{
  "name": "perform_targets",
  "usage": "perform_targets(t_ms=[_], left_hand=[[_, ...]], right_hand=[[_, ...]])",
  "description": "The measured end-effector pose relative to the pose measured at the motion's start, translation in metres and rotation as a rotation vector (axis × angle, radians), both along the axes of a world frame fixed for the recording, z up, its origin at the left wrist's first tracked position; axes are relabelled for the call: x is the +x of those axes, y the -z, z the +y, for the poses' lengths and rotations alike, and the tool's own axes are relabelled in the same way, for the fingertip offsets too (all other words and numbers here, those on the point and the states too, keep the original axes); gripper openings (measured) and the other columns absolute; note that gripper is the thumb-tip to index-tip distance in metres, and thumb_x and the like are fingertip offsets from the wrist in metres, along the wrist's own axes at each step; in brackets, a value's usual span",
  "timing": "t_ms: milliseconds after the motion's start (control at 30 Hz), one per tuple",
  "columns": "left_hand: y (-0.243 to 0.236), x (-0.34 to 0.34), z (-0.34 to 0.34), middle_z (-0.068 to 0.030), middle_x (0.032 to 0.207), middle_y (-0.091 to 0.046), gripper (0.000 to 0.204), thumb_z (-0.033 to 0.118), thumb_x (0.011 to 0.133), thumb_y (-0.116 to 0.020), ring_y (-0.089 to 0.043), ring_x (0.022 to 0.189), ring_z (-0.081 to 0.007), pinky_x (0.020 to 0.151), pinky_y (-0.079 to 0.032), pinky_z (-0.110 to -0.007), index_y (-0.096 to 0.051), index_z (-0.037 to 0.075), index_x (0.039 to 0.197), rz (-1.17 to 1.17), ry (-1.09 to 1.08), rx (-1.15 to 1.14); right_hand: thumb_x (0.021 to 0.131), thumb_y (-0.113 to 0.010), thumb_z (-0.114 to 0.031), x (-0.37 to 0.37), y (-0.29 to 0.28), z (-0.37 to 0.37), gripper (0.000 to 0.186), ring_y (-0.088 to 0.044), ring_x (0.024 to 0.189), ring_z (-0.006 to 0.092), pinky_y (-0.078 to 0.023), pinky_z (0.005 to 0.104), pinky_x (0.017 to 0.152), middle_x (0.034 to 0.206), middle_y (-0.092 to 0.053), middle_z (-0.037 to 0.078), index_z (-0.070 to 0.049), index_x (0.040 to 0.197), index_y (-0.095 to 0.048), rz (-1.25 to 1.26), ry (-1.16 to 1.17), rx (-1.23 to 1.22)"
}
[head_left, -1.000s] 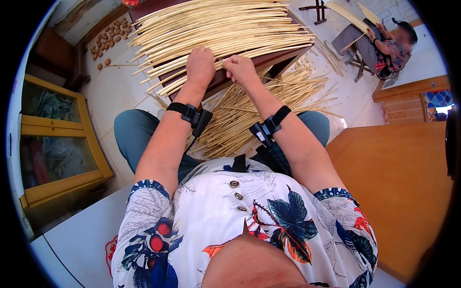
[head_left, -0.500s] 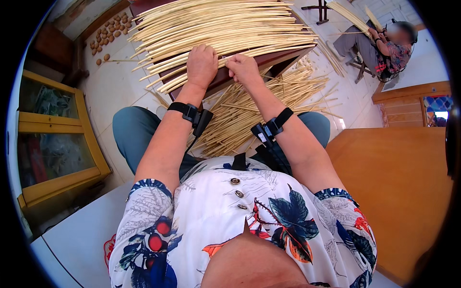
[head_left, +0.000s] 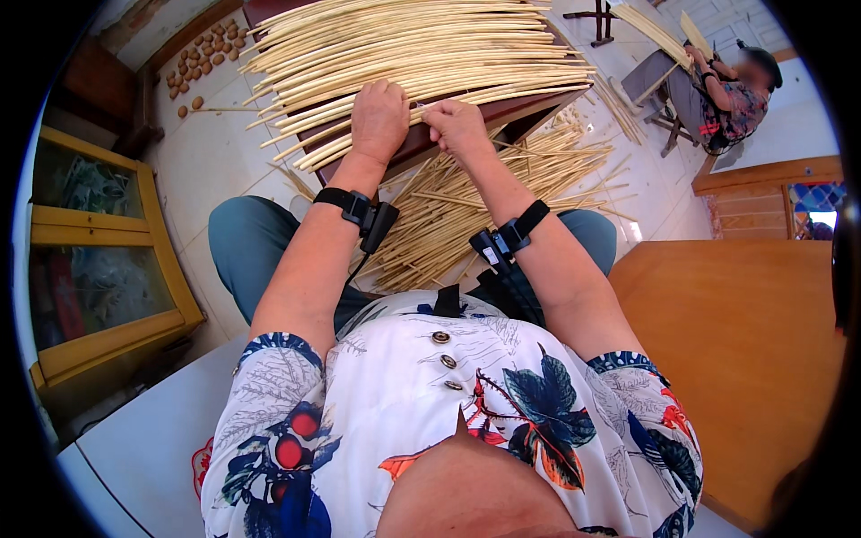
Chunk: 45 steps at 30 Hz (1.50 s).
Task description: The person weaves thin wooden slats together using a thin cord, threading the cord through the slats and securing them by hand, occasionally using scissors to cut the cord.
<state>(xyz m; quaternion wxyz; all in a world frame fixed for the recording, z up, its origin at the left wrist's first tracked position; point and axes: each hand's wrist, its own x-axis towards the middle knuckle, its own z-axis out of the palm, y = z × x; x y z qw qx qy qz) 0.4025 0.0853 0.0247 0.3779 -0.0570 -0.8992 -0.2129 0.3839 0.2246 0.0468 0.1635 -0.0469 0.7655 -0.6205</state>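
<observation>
Long pale-yellow plant stalks (head_left: 430,49) lie side by side across a dark red table (head_left: 418,143). My left hand (head_left: 380,118) is closed over the stalks nearest me, its fingers curled at their upper side. Just to its right, my right hand (head_left: 457,128) is held in a pinch, thumb and forefinger together beside the front stalks. Whatever sits between those fingertips is too small to make out. Both wrists wear black straps with small devices.
Beneath the table's near side, a heap of loose stalks (head_left: 430,224) spreads over the tiled floor. Small round brown objects (head_left: 206,54) lie at far left. A yellow glass-fronted cabinet (head_left: 108,260) stands left, a wooden tabletop (head_left: 726,350) right. Another person (head_left: 731,99) sits at far right, handling stalks.
My hands stay almost in place, with the right one still pinched by the front stalks. At far right, the other person's single stalk has swung from nearly level to a slant.
</observation>
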Motion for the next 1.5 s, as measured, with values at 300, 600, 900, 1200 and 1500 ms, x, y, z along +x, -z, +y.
perform_targets(t_ms=[300,600,900,1200,1500], left_hand=[[0.001,-0.001,0.0,-0.0108,0.073,-0.05,0.009,0.012,0.07,-0.058,-0.05,0.074,-0.0277,0.066,-0.042,-0.037,-0.052,0.005,0.069,0.011,-0.002,-0.06],[0.003,-0.001,0.002,-0.0104,0.071,-0.05,0.007,0.009,0.068,-0.056,-0.05,0.072,-0.0268,0.064,-0.042,-0.036,-0.051,0.006,0.067,0.048,-0.001,-0.068],[0.0,0.001,0.002,-0.0106,0.072,-0.051,0.006,0.01,0.069,-0.056,-0.05,0.073,-0.027,0.065,-0.043,-0.036,-0.052,0.005,0.067,0.049,0.016,-0.073],[-0.001,0.004,0.003,-0.011,0.071,-0.051,0.005,0.005,0.066,-0.059,-0.051,0.072,-0.0298,0.065,-0.043,-0.038,-0.053,0.005,0.065,0.064,0.083,0.092],[0.002,0.001,0.001,-0.0111,0.07,-0.052,0.005,0.008,0.067,-0.06,-0.051,0.072,-0.0298,0.065,-0.044,-0.037,-0.056,0.006,0.066,0.038,0.084,0.062]], right_hand=[[0.074,-0.057,-0.011,-0.004,0.004,0.001,0.012,-0.046,0.039,0.0095,-0.036,0.024,0.037,0.051,-0.054,0.004,-0.002,0.065,-0.059,0.055,-0.016,0.036],[0.073,-0.058,-0.011,-0.005,0.002,-0.002,0.012,-0.049,0.042,0.0109,-0.04,0.0254,0.041,0.051,-0.056,0.005,-0.002,0.066,-0.062,0.099,0.016,0.158],[0.074,-0.055,-0.015,-0.009,0.002,-0.01,0.015,-0.056,0.046,0.0163,-0.046,0.0287,0.05,0.052,-0.058,0.006,-0.005,0.063,-0.061,0.275,0.02,0.341],[0.079,-0.051,-0.018,-0.009,-0.005,-0.012,0.021,-0.056,0.045,0.0139,-0.046,0.0282,0.046,0.051,-0.058,0.005,-0.003,0.064,-0.056,0.156,-0.046,0.415],[0.077,-0.046,-0.011,-0.011,-0.011,-0.017,0.023,-0.054,0.047,0.0149,-0.044,0.0282,0.046,0.052,-0.058,0.007,-0.003,0.06,-0.059,0.131,-0.11,0.586]])
